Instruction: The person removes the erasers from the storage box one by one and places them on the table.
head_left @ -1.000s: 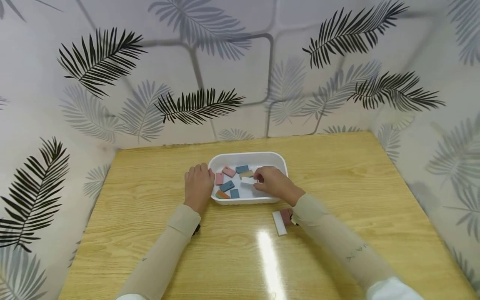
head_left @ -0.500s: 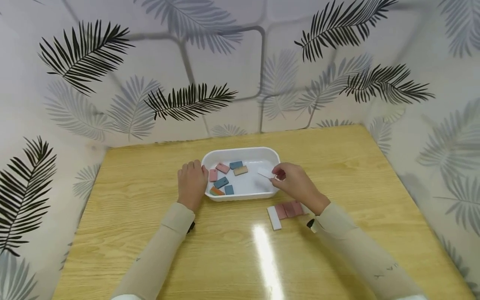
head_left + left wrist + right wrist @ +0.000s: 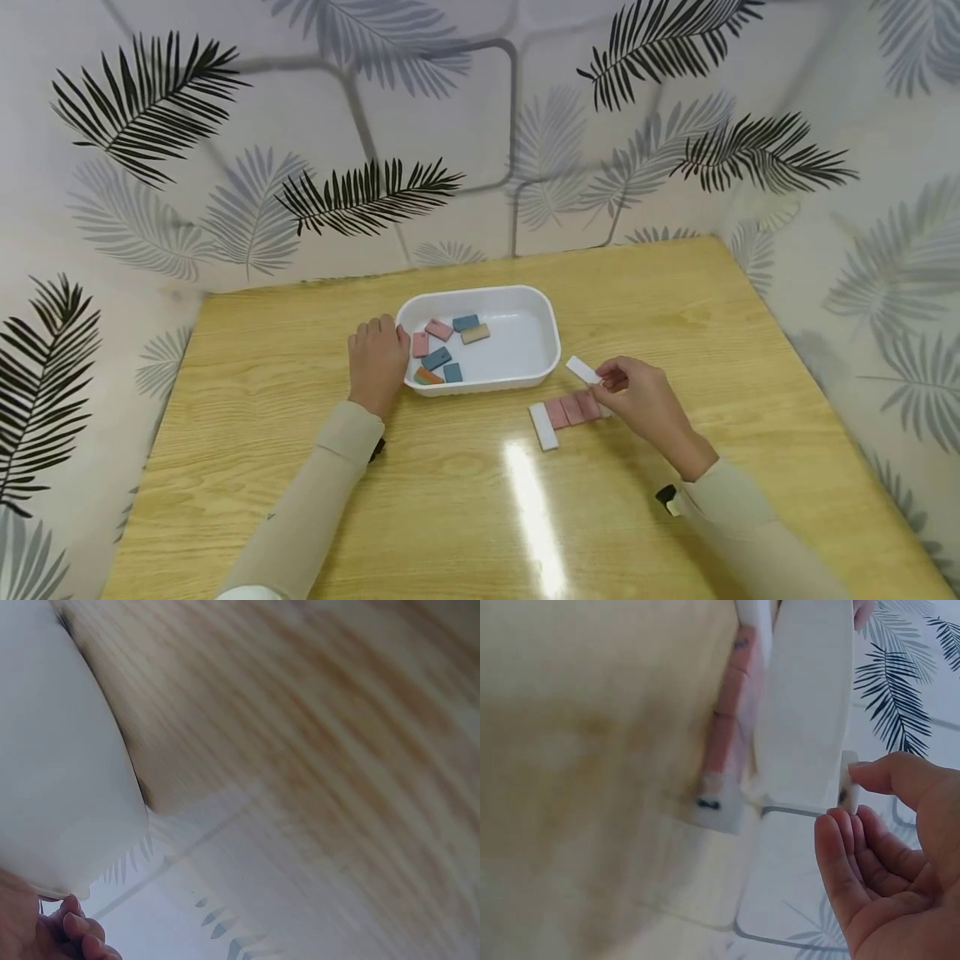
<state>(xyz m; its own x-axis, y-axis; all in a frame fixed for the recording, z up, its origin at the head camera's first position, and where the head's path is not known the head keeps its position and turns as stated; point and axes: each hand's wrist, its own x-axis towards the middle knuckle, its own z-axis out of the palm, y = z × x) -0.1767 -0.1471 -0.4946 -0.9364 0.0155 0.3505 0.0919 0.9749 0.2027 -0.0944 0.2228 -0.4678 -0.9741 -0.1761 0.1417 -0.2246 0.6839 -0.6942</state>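
Right hand: the right grip (image 3: pixel 647 400) pinches a white block (image 3: pixel 582 370) between thumb and fingers, fingers pointing left.
Held block: slanted, jutting forward-left from the right grip, its free end near the tray's near right corner.
Left hand: the left grip (image 3: pixel 377 354) holds the left end of the white tray (image 3: pixel 517 383), back of hand up, fingers bent.
Counter room: wood of the counter (image 3: pixel 420 500) stretches from the right grip to a right edge well apart; the far edge, beyond both grips, meets a leaf-patterned wall (image 3: pixel 480 125).
Block row: three pink blocks (image 3: pixel 573 409) side by side, just left of the right grip, a white end block (image 3: pixel 543 427) at their left.
Tray contents: pink, blue, tan and orange-green pieces (image 3: pixel 437 358) gathered toward the left grip; white floor shows toward the right grip.
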